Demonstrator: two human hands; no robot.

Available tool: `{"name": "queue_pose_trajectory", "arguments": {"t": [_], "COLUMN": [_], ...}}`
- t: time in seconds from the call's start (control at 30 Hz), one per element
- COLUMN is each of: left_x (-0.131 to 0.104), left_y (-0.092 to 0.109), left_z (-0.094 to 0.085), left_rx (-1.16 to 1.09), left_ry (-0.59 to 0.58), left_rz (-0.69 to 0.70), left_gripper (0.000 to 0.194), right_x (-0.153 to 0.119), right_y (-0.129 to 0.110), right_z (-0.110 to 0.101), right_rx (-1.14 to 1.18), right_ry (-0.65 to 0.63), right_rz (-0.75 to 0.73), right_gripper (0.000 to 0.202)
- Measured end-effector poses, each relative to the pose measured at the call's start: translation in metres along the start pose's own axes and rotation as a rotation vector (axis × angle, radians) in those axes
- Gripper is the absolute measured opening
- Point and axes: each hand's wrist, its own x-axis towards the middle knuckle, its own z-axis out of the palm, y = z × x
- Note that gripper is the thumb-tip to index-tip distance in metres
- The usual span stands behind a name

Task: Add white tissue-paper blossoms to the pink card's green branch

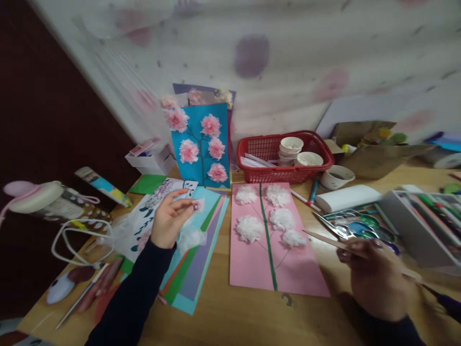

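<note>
My left hand [173, 216] is raised over the coloured paper sheets [194, 274], pinching a small, thin whitish piece of tissue paper [200, 205] between thumb and fingertips. Below it lies a crumpled white translucent piece [190, 239]. At the right, my right hand [378, 278] is closed round a slim, pointed, light-brown stick [326, 239]; its tip points left, close to the pink card [248, 269]. That card lies flat, with a green painted stem [268, 240], thin branches and several white tissue flowers [249, 228]. Motion blurs the right hand.
Behind stands a blue card [194, 178] with pink tissue flowers. A red basket [252, 170] holds paper cups [291, 144]. At the right are a paint palette [360, 226], a white roll [349, 198] and a grey pen box [406, 230]. A bottle [54, 206] stands left.
</note>
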Motion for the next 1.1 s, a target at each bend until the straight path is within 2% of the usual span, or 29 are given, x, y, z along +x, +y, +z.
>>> {"name": "queue_pose_trajectory", "arguments": {"t": [0.1,0.2,0.27,0.37,0.57,0.77,0.97,1.1], "left_x": [-0.024,-0.044,-0.053,-0.057,-0.060,-0.058,-0.057,-0.060], "left_y": [0.021,0.031,0.030,0.023,0.008,0.000,-0.004,-0.006], "left_z": [0.047,0.091,0.114,0.136,0.148,0.150,0.149,0.151], "left_rx": [-0.203,-0.314,-0.316,-0.293,-0.297,-0.319,-0.374,-0.373], "left_ry": [-0.337,-0.620,-0.728,-0.762,-0.819,-0.792,-0.796,-0.785], "left_rz": [-0.137,-0.205,-0.246,-0.272,-0.353,-0.403,-0.392,-0.390], "left_gripper": [0.052,0.051,0.051,0.053,0.049,0.044,0.039,0.032], "right_x": [-0.005,-0.012,-0.015,-0.017,-0.017,-0.018,-0.016,-0.016], "right_y": [-0.004,-0.006,-0.007,-0.006,-0.004,-0.008,-0.005,-0.003], "right_z": [0.004,0.007,0.007,0.006,0.004,0.006,0.004,0.004], "right_rx": [0.052,0.104,0.138,0.162,0.172,0.185,0.165,0.169], "right_ry": [-0.089,-0.176,-0.190,-0.199,-0.198,-0.210,-0.102,-0.073], "right_rz": [0.026,0.034,0.056,0.095,0.128,0.121,0.117,0.109], "right_gripper": [0.034,0.039,0.039,0.038,0.040,0.039,0.038,0.039]}}
